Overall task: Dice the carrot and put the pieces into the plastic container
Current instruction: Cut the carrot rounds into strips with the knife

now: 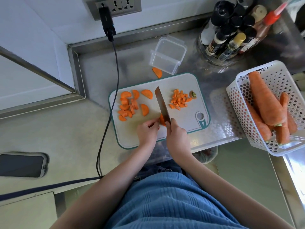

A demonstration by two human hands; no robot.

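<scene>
On the white cutting board [181,83], my left hand [147,132] pinches a carrot piece [162,120] near the front edge. My right hand [177,133] grips the handle of a knife [161,104], whose blade stands on that piece. Several half-moon carrot slices [130,104] lie on the board's left part. A small heap of diced carrot [179,100] sits at the right, next to the carrot top [192,94]. The clear plastic container [167,55] stands behind the board with nothing visible in it. One half-slice [157,72] lies on the counter before it.
A white perforated basket [239,96] with whole carrots [265,100] stands at the right counter edge. A rack of spice bottles [231,33] is at the back right. A black cable [112,90] runs from the wall socket along the board's left. A phone [21,165] lies far left.
</scene>
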